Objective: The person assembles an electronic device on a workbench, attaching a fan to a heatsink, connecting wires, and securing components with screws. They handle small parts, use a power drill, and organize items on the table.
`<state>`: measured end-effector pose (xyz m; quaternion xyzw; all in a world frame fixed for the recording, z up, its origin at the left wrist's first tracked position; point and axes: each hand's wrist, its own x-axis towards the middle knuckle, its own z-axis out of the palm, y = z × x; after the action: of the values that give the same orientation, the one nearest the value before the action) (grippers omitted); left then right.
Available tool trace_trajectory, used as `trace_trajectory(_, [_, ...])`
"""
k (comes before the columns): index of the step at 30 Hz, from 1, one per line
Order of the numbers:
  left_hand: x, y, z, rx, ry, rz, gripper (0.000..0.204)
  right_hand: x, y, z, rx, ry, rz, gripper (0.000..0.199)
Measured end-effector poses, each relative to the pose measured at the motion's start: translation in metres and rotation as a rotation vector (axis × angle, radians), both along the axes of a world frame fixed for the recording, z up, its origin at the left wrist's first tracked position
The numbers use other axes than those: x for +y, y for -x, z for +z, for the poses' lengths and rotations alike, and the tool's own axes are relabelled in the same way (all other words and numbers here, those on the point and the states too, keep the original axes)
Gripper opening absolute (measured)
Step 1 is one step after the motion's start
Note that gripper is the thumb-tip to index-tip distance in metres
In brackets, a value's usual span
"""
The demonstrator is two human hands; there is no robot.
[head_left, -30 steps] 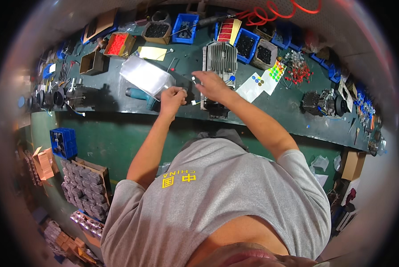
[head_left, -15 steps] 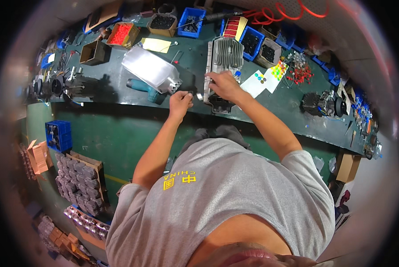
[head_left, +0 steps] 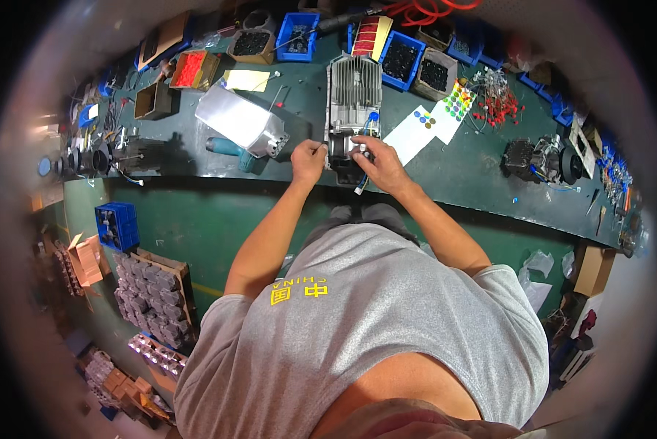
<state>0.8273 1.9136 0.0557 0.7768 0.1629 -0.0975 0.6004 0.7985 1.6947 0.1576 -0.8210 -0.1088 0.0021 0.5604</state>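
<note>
The dark green desk (head_left: pixel 482 172) curves across the upper part of the view. A grey finned metal housing (head_left: pixel 352 95) lies on it near the middle, with a silver box-shaped metal casing (head_left: pixel 240 121) and a teal power tool (head_left: pixel 229 148) to its left. White sheets with coloured round stickers (head_left: pixel 434 121) lie to its right, then a heap of red-capped wires (head_left: pixel 500 106) and a black motor unit (head_left: pixel 537 157). Blue bins (head_left: pixel 405 62) and cardboard boxes (head_left: pixel 156 102) line the far edge.

An assembly workshop: long green workbench (head_left: pixel 218 157), blue parts bins (head_left: pixel 297 36), stacked metal castings (head_left: pixel 152 293).
</note>
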Motion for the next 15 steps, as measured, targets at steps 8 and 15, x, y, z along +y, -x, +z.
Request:
trace_trajectory(8, [-0.023, -0.003, 0.043, -0.037, -0.475, -0.123, 0.022, -0.013, -0.006, -0.002, 0.117, 0.018, 0.078, 0.034])
trace_trajectory(15, [-0.033, 0.002, 0.048, -0.172, -0.707, -0.169, 0.023, -0.019, -0.007, -0.012, 0.105, -0.018, 0.126, 0.035])
